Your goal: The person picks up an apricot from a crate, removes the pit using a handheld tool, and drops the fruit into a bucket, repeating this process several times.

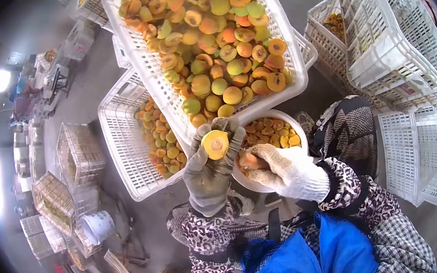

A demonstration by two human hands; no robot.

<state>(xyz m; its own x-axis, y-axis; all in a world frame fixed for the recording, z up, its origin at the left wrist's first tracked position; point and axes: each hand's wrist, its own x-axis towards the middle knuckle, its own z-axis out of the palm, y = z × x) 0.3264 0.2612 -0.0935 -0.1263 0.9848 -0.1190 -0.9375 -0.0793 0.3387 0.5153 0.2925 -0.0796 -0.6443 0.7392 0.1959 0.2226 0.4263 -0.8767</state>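
While an apricot half [215,145] is pinched by the left hand [204,172], an unclear orange item [250,160] is clasped by the right hand [285,170].

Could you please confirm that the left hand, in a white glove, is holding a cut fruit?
Not quite: in the head view, the glove on the left hand is dark grey, not white. That hand does hold a cut fruit.

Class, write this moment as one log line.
Left hand: holds cut fruit | Right hand: grips orange-brown thing, unclear what | Bucket: holds fruit pieces | Upper crate: holds heaped fruit
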